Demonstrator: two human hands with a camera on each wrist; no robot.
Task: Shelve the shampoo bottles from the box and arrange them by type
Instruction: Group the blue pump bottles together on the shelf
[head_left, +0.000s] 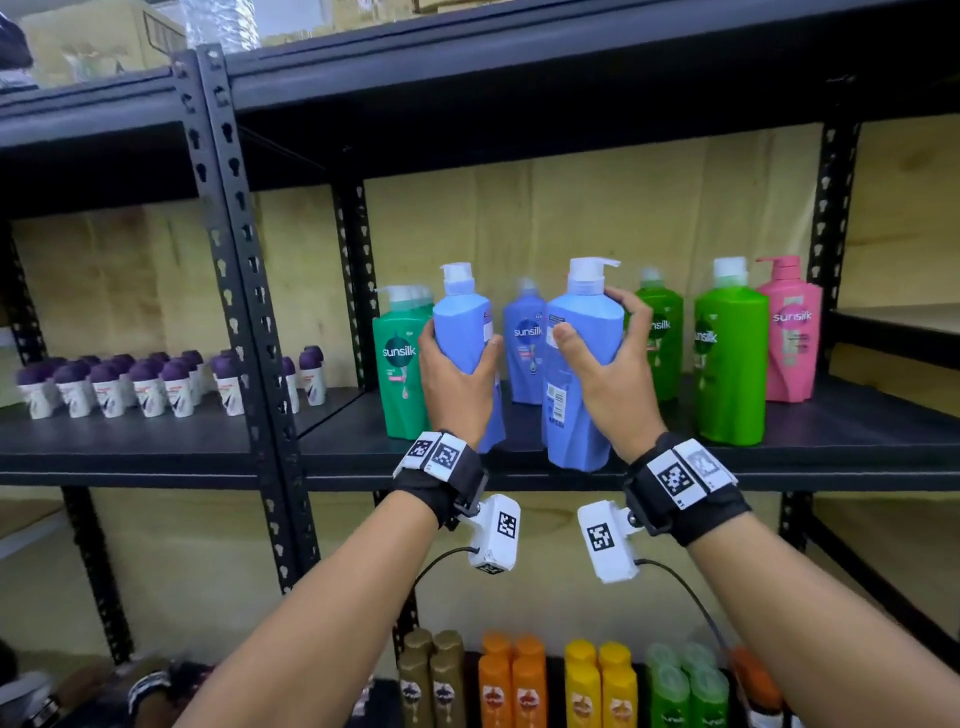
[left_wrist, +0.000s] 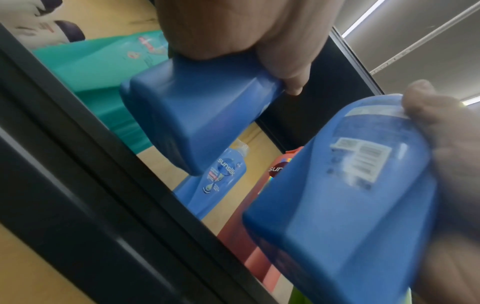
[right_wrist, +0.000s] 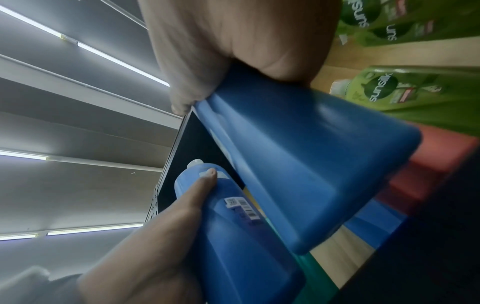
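Each hand holds a blue pump-top shampoo bottle, back label toward me, just above the front of the black middle shelf (head_left: 841, 436). My left hand (head_left: 457, 371) grips the left blue bottle (head_left: 462, 322) (left_wrist: 197, 115) (right_wrist: 233, 236) round its middle. My right hand (head_left: 605, 358) grips the right blue bottle (head_left: 584, 358) (left_wrist: 345, 205) (right_wrist: 306, 172) near its shoulder. Between and behind them a third blue bottle (head_left: 524, 348) (left_wrist: 221, 179) stands upright on the shelf, label forward.
On the same shelf stand teal-green bottles (head_left: 397, 358) at the left, light green bottles (head_left: 730, 358) and a pink bottle (head_left: 789, 332) at the right. Small purple-capped bottles (head_left: 145, 382) fill the left bay. Gold, orange, yellow and green bottles (head_left: 561, 686) line the lower shelf.
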